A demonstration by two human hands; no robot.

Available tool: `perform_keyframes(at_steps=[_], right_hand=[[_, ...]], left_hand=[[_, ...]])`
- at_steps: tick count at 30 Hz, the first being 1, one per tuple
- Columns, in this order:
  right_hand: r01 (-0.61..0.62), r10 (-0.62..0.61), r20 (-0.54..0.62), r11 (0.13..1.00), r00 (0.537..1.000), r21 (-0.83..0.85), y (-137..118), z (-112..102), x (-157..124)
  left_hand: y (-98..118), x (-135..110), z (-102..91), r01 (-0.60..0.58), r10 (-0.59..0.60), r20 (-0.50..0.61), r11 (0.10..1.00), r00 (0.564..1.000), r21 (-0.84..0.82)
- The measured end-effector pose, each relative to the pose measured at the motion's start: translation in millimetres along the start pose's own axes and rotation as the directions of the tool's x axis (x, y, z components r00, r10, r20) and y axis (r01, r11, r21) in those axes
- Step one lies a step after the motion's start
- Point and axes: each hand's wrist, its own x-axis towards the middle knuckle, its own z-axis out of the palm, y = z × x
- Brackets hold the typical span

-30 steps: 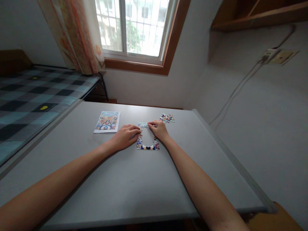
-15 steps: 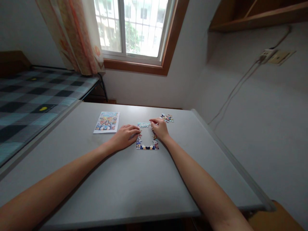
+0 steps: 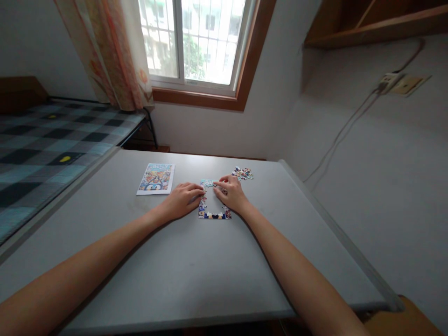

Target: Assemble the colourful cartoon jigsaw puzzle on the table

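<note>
Both hands are working close in on the jigsaw puzzle frame (image 3: 214, 216), which is lying flat on the grey-white tabletop (image 3: 175, 280), right between them. Over on its left side, the left hand (image 3: 182, 198) is resting low, palm down, fingers loosely extended side by side and their tips touching the puzzle's left border; it is grasping nothing that shows. Across from it, the right hand (image 3: 233, 193) is reaching over the upper right corner, covering part of the right border, with the index finger pointing at the top edge and the thumb sitting just below, a narrow gap showing between the tips. Whether a small piece is hiding under those fingers, I cannot tell. The middle of the frame is showing bare tabletop, the border pieces running around it. Just beyond the right hand, a pile of loose puzzle pieces (image 3: 244, 173) is sitting near the knuckles, while the printed picture sheet (image 3: 156, 178) is lying past the left hand, farther to the left.
</note>
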Motion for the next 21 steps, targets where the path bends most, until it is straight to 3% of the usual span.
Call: perform_keyframes(at_steps=[9, 14, 21], right_hand=[[0.030, -0.030, -0.001, 0.999, 1.000, 0.026, -1.3, -1.6, -0.2], [0.089, -0.090, 0.063, 0.996, 0.994, 0.018, -3.3, -2.5, -1.4], [0.086, -0.080, 0.147, 0.996, 0.986, -0.038, -7.8, -7.0, 0.5]], left_hand=[[-0.7, -0.4, 0.3, -0.010, 0.010, -0.007, 1.000, 1.000, 0.000], [-1.8, -1.2, 1.4, -0.007, 0.007, -0.001, 1.000, 1.000, 0.007], [-2.4, -0.6, 2.1, -0.010, 0.010, -0.008, 1.000, 1.000, 0.001]])
